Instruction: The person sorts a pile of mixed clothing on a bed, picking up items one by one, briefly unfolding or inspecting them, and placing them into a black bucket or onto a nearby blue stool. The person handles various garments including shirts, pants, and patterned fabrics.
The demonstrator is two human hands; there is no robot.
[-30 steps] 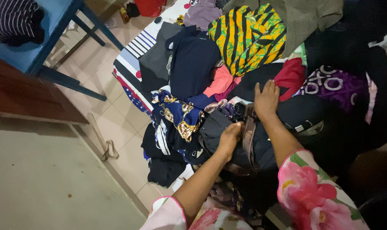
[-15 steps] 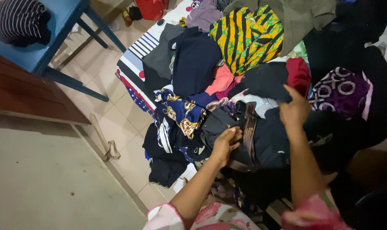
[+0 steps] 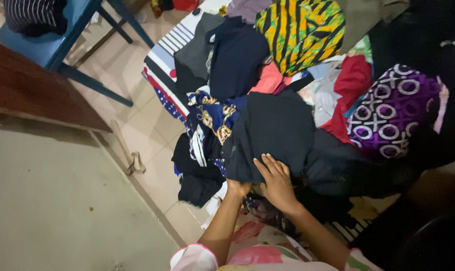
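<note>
A heap of clothes lies on the tiled floor in front of me. A black garment (image 3: 275,133) is folded over on top of the heap's near side. My left hand (image 3: 237,186) grips its lower edge from beneath, with the fingers hidden under the cloth. My right hand (image 3: 276,179) lies flat on the same black garment, fingers spread and pressing down. A blue patterned cloth with gold print (image 3: 211,114) lies just left of the garment. A purple cloth with white rings (image 3: 390,113) lies to the right.
A yellow and green striped cloth (image 3: 300,32) sits at the back of the heap, with a red piece (image 3: 353,80) below it. A blue chair (image 3: 62,37) holding a striped garment stands at the upper left. A brown wooden ledge (image 3: 37,93) runs along the left.
The black garment has been folded over toward me, covering the belt seen before. My right hand came back from the far side and now presses on it beside my left.
</note>
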